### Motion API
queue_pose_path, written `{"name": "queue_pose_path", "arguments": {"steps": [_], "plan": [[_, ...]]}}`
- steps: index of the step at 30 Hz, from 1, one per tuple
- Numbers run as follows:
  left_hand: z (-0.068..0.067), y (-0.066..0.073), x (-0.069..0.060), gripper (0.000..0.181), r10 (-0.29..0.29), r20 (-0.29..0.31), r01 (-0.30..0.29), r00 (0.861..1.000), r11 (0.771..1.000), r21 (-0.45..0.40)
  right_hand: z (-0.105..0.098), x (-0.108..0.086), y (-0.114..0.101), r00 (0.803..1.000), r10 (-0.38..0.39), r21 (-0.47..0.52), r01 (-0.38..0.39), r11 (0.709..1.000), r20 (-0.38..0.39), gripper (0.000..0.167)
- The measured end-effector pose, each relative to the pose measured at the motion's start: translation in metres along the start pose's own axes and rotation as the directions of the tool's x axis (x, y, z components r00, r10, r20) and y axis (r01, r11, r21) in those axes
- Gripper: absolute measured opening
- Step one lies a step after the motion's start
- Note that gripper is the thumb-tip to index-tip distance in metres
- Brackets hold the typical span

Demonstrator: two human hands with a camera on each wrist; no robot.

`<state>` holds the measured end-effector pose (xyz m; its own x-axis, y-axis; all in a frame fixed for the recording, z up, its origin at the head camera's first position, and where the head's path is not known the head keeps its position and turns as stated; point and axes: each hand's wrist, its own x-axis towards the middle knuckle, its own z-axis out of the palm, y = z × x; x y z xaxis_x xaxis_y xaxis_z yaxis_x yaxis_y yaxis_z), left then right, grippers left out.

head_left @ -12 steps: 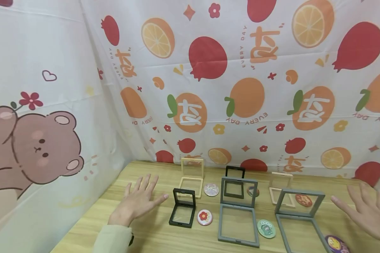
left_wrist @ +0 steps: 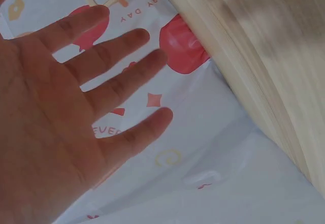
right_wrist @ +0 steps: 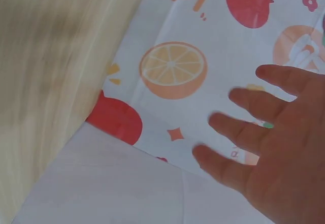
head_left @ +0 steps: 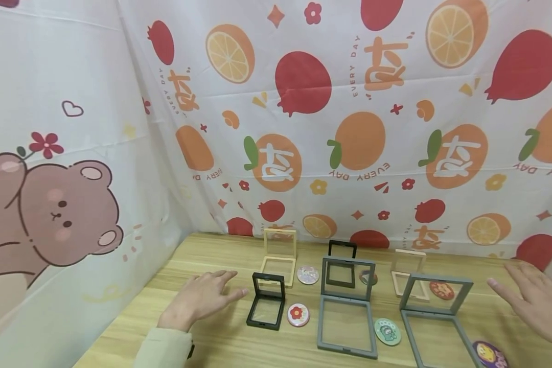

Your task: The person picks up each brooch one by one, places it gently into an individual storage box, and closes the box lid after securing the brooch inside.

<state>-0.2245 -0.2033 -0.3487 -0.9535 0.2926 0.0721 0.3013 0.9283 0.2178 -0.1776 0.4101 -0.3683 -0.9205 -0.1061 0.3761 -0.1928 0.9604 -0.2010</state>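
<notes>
In the head view my left hand point(head_left: 200, 300) hovers over the table's left side, fingers extended, holding nothing. Nearest it is a small black display frame point(head_left: 266, 306), propped open like a book. At the right edge my right hand point(head_left: 540, 306) is spread, also holding nothing, beside a large grey frame point(head_left: 434, 311). Another grey frame point(head_left: 348, 327) stands open in the middle. Round badges lie among the frames: a red-flower badge point(head_left: 298, 314), a green badge point(head_left: 387, 331) and a purple badge point(head_left: 489, 354). Both wrist views show straight, separated fingers.
Farther back stand a yellowish frame point(head_left: 279, 255), a second black frame point(head_left: 341, 263) and a pale frame point(head_left: 409, 276). Near them lie a shiny pale badge point(head_left: 307, 275), a dark badge point(head_left: 368, 277) and an orange-red badge point(head_left: 442, 290). A fruit-print cloth point(head_left: 303, 133) hangs behind the wooden table point(head_left: 133, 337).
My left hand's raised fingers have come down and now point forward and right. The right hand's fingers have also lowered slightly. Frames and badges stay in place.
</notes>
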Motion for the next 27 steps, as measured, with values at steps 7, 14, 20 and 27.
{"name": "queue_pose_path", "arguments": {"steps": [7,14,20,27], "plan": [[0.001,0.000,0.001,0.064,0.088,-0.053,-0.086,0.995,0.996,0.030,-0.013,0.007,-0.014,0.994,0.066,0.079,-0.059,0.995,-0.092,0.050],[0.001,0.001,0.004,0.057,0.142,-0.048,-0.141,0.989,0.990,0.027,-0.027,0.016,-0.038,0.984,0.091,0.029,-0.088,0.996,-0.150,0.040],[0.006,-0.001,0.004,0.054,0.184,-0.005,-0.184,0.983,0.983,-0.017,-0.030,0.028,-0.063,0.982,0.035,0.083,-0.020,0.996,-0.187,0.024],[0.014,0.001,0.003,0.050,0.258,-0.017,-0.258,0.966,0.966,0.001,-0.025,0.032,-0.082,0.982,-0.014,0.142,0.042,0.989,-0.191,0.013]]}}
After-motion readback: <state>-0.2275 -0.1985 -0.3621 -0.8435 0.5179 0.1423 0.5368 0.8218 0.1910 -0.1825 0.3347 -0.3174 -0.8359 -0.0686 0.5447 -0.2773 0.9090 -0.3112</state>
